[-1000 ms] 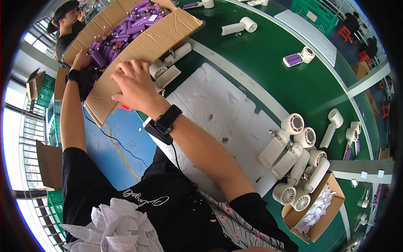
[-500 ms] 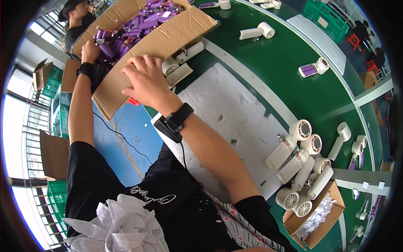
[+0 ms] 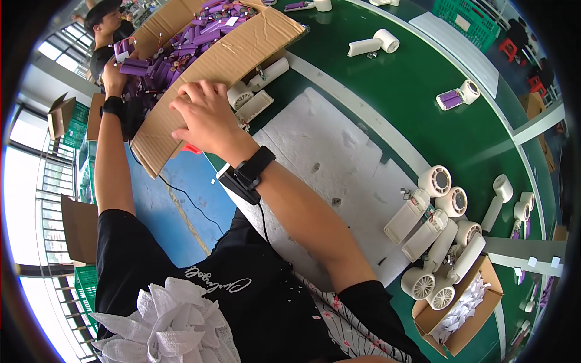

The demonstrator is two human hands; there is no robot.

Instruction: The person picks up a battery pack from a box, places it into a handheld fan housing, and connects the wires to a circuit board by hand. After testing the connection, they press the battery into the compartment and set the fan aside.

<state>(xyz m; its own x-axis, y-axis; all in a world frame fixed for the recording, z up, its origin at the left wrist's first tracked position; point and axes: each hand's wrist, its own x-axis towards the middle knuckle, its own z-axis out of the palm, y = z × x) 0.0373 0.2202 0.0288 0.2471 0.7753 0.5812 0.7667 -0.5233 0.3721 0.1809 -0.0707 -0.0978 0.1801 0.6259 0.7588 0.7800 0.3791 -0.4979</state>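
Observation:
A large cardboard box (image 3: 242,45) at the upper left is heaped with purple battery packs (image 3: 206,37) with thin wires. My left hand (image 3: 114,78) reaches to the box's left side and is closed round a purple battery pack (image 3: 134,66); its fingertips are partly hidden. My right hand (image 3: 206,115) rests on the box's slanted near flap, fingers bent and apart, thumb spread to the left, holding nothing. White handheld fan bodies (image 3: 266,75) lie just beyond that hand, partly beneath the flap.
A white foam sheet (image 3: 327,157) covers part of the green table (image 3: 339,75). White fan parts (image 3: 423,224) cluster at its right, beside a small carton (image 3: 469,320) of white pieces. Single fan bodies lie farther off. A dark cable (image 3: 187,202) hangs over the blue floor. A person (image 3: 106,30) sits beyond the box.
My left hand has moved left and slightly up, the battery pack moving with it. My right hand stays on the flap; the whole view has shifted slightly.

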